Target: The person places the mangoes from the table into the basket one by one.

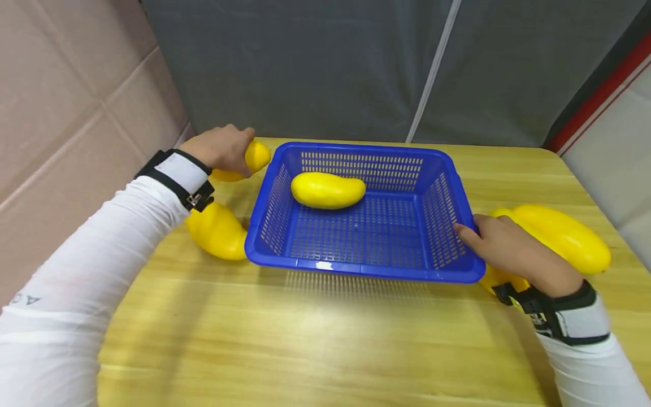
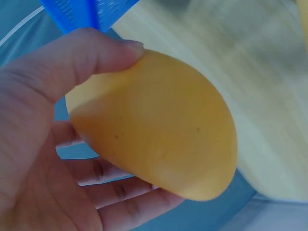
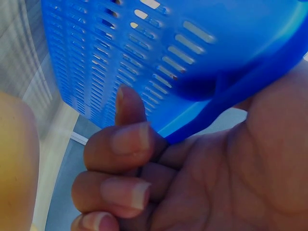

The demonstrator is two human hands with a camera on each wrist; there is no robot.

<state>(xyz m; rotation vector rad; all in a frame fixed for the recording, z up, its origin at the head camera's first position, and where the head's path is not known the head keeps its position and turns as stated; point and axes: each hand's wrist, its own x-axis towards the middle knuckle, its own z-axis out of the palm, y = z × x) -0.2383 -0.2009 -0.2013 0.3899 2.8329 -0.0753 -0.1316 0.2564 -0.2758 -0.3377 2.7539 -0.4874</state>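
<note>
My left hand (image 1: 224,148) grips a yellow mango (image 2: 159,125) beside the far left corner of a blue plastic basket (image 1: 366,271). In the left wrist view, the thumb lies over the top of the mango and the fingers curl beneath it. My right hand (image 1: 508,246) holds the basket's right rim, thumb inside and fingers bent under the outside. One mango (image 1: 328,190) lies in the basket, towards its back left. The basket's slotted shadow falls on the table in front of it.
Another mango (image 1: 216,232) lies at the basket's left side, partly behind the left wrist strap. More mangoes (image 1: 569,237) lie to the right, partly covered by the right hand. A grey panel (image 1: 305,68) stands behind the wooden table (image 1: 315,345), and a pinkish wall (image 1: 66,102) on the left.
</note>
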